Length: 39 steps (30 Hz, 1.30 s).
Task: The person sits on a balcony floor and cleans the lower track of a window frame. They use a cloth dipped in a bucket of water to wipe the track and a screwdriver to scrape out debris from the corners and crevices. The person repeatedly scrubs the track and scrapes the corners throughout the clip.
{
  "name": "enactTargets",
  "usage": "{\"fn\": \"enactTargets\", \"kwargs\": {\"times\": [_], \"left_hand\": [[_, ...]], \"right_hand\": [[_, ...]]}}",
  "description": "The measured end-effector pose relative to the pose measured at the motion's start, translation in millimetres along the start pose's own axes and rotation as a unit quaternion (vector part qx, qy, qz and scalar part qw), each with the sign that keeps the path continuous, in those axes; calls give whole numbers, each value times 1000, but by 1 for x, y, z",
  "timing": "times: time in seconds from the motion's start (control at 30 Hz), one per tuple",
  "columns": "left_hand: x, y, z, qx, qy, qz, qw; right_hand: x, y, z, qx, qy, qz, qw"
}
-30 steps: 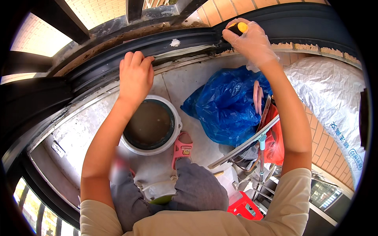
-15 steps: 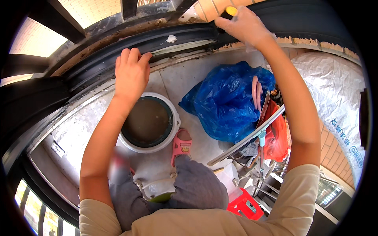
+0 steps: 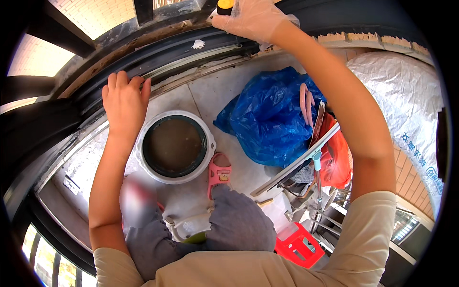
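Note:
My right hand [image 3: 246, 19], in a clear plastic glove, is closed round a tool with a black-and-yellow handle [image 3: 224, 6] at the top of the view, above the black window frame [image 3: 210, 37]. The tool's working end cannot be made out. My left hand [image 3: 125, 100] is bare and rests at the frame further left, fingers curled, thumb and forefinger drawn together. From beside those fingertips a pale strip [image 3: 191, 59] runs along the frame's groove to the right. Whatever the left fingers pinch is hidden. A white smear [image 3: 198, 44] sticks to the frame between my hands.
A round white-rimmed tub [image 3: 209, 158] of murky brown water stands on the floor before me, near my pink sandal [image 3: 220, 174]. To its right are a blue plastic bag [image 3: 267, 119], a red bag [image 3: 337, 162], a red plastic item [image 3: 299, 246] and a large white sack [image 3: 397, 91].
Both hands have moved left along the frame. More of the pale strip shows between them. The tool is still in my right hand.

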<state>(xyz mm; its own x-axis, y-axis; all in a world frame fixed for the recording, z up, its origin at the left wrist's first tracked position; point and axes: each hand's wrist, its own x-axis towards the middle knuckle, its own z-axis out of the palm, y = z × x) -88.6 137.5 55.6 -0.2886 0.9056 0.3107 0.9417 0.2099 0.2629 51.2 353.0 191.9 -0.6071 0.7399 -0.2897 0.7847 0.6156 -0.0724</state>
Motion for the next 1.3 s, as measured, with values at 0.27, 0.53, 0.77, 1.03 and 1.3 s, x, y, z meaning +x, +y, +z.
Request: {"fn": "enactTargets", "kwargs": {"times": [0.27, 0.53, 0.77, 1.03, 1.3], "left_hand": [[-1, 13, 13, -85, -32, 64, 994], [13, 49, 35, -48, -55, 66, 995], [13, 53, 38, -36, -29, 78, 996], [13, 58, 37, -55, -38, 54, 996], [13, 59, 38, -48, -32, 62, 996]], "right_hand": [[-31, 20, -16, 113, -2, 47, 992], [-89, 40, 57, 67, 141, -87, 984], [-129, 46, 62, 224, 302, -72, 924], [-127, 57, 81, 262, 309, -49, 913], [-125, 53, 118, 182, 343, -55, 920]]}}
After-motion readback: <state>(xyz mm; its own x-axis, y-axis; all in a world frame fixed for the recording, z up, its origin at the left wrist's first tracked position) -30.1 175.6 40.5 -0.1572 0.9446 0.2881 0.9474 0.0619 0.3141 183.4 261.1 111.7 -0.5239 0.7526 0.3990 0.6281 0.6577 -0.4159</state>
